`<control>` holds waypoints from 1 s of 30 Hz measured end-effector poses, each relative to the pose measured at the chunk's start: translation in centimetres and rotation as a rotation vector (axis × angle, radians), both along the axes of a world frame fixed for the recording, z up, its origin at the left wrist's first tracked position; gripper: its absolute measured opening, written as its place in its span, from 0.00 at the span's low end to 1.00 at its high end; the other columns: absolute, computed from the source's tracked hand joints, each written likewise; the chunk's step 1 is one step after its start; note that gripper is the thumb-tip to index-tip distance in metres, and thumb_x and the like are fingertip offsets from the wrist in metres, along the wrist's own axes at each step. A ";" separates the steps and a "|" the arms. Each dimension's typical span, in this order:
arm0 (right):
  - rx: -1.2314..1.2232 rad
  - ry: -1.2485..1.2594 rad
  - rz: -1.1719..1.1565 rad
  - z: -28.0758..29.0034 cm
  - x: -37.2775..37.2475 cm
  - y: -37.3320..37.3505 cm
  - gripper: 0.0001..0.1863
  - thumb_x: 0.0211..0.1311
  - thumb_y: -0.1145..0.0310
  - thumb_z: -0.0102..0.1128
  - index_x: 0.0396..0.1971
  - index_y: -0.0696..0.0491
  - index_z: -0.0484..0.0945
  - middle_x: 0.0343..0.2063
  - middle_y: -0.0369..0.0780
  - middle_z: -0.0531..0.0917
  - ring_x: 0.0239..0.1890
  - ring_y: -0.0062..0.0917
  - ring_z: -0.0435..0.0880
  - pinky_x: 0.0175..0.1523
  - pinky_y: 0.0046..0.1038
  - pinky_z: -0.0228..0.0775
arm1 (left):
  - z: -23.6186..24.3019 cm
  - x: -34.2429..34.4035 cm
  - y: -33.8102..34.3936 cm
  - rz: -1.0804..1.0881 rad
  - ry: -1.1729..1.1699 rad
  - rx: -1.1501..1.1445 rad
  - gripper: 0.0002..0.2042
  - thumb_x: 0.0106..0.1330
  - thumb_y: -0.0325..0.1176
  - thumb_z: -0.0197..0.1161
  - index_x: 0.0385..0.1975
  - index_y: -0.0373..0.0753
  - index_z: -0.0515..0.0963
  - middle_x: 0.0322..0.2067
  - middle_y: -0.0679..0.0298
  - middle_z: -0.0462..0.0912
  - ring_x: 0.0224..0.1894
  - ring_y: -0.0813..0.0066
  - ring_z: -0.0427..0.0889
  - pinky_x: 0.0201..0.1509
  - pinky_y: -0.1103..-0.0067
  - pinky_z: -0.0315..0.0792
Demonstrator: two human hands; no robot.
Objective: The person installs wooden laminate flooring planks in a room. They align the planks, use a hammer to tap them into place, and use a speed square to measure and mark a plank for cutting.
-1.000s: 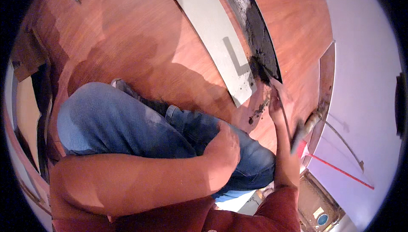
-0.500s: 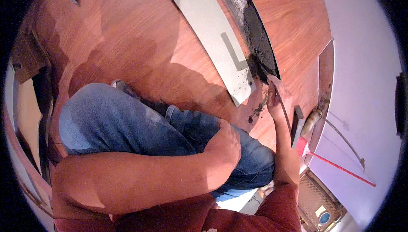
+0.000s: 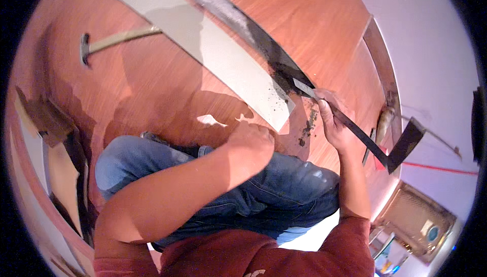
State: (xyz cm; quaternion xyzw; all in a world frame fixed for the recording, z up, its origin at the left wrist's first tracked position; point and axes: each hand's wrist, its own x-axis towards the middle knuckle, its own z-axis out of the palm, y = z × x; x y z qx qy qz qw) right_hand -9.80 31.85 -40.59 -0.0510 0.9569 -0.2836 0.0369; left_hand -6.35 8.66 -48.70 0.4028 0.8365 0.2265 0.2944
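My right hand (image 3: pixel 335 119) is closed around an L-shaped flat metal bar (image 3: pixel 362 137), which looks like a carpenter's square. Its pale tip meets the dark crumbly material (image 3: pixel 284 76) at the near end of a long strip-shaped gap (image 3: pixel 238 15) in the wood-look floor. Beside that gap lies a long off-white plank (image 3: pixel 223 48), its near end sprinkled with dark crumbs. My left hand (image 3: pixel 251 139) hovers by my bent knee, close to the plank's near end and holding nothing I can see; its fingers are partly hidden under the hand.
A hammer (image 3: pixel 119 41) lies on the floor, its handle end against the plank. Dark crumbs (image 3: pixel 308 127) are scattered near my right hand. A red-handled tool (image 3: pixel 436 168) and a wooden handle (image 3: pixel 386 119) are by the right wall. A brown tray-like object (image 3: pixel 418 216) stands lower right; torn sheets lie left.
The view has turned, showing more of the hammer. My left hand has come off my leg toward the floor. The metal bar has tilted, its short arm now swung out to the right.
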 end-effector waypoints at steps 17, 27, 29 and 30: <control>0.070 0.035 0.315 0.5 12.6 -3.4 0.23 0.59 0.70 0.64 0.56 0.50 0.76 0.39 0.43 0.77 0.41 0.41 0.86 0.40 0.39 0.83 | -0.4 -4.6 -0.7 0.048 -0.167 -0.020 0.21 0.68 0.38 0.69 0.57 0.34 0.77 0.53 0.42 0.82 0.57 0.44 0.81 0.61 0.60 0.77; 0.213 0.141 0.284 -2.1 7.7 0.5 0.22 0.62 0.71 0.60 0.58 0.50 0.76 0.48 0.43 0.80 0.45 0.42 0.87 0.44 0.39 0.84 | 2.7 -3.9 0.1 -0.051 -0.136 -0.176 0.23 0.69 0.40 0.66 0.60 0.35 0.77 0.55 0.45 0.84 0.56 0.45 0.83 0.61 0.58 0.78; 0.278 0.232 0.368 -3.2 4.3 1.2 0.22 0.62 0.70 0.60 0.57 0.50 0.76 0.45 0.42 0.81 0.44 0.40 0.87 0.43 0.39 0.84 | 1.8 -3.8 0.0 -0.084 -0.074 -0.124 0.23 0.68 0.43 0.66 0.59 0.35 0.78 0.56 0.46 0.83 0.58 0.47 0.83 0.62 0.60 0.77; 0.312 0.283 0.411 -3.7 2.8 1.3 0.21 0.62 0.70 0.60 0.56 0.51 0.76 0.44 0.42 0.82 0.43 0.39 0.88 0.43 0.38 0.84 | -0.1 -3.4 -0.4 -0.114 -0.006 -0.065 0.22 0.68 0.44 0.65 0.57 0.36 0.79 0.56 0.48 0.83 0.59 0.48 0.82 0.62 0.61 0.77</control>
